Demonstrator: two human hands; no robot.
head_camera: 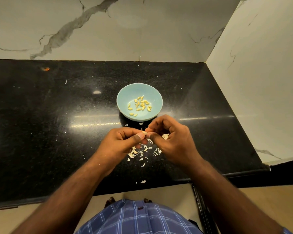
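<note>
- A person stands at a black surface (57, 115), seen from above, peeling what seems to be garlic.
- The left hand (123, 142) pinches a small pale clove (143, 132) between thumb and fingertip, so its grip is closed on it.
- The right hand (172, 141) has its fingers curled and meets the same clove, nipping at its end or skin, so this grip is closed too.
- The clove is held in the air above the surface, just nearer than the bowl (123, 92).
- Progress: the work looks well along, with white peels (142, 152) scattered under the hands.
- The light blue bowl holds roughly twenty peeled yellow cloves (140, 105), loose on its bottom.
- What is left: this clove must be finished and dropped in. No unpeeled stock shows, so I cannot tell what remains.
</note>
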